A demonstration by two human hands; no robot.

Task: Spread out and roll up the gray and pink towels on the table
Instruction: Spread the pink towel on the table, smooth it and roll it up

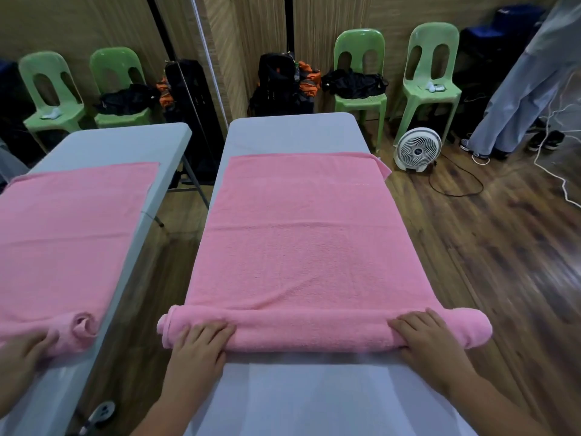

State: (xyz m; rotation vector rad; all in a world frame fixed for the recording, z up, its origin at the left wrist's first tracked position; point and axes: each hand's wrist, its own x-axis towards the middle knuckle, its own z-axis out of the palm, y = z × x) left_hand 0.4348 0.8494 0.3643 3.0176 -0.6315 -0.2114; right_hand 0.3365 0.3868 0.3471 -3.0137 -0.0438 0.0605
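We see the pink towel point(298, 234) lying flat on the desk point(292, 130), its near end already a roll under our left hand point(201, 344) and right hand point(424, 338), both pressing flat with fingers spread, and uneven pushing could make the roll go crooked or loose.

Plain hall: wall mirror point(94, 89), plastic chairs point(430, 80), floor fan point(417, 152).
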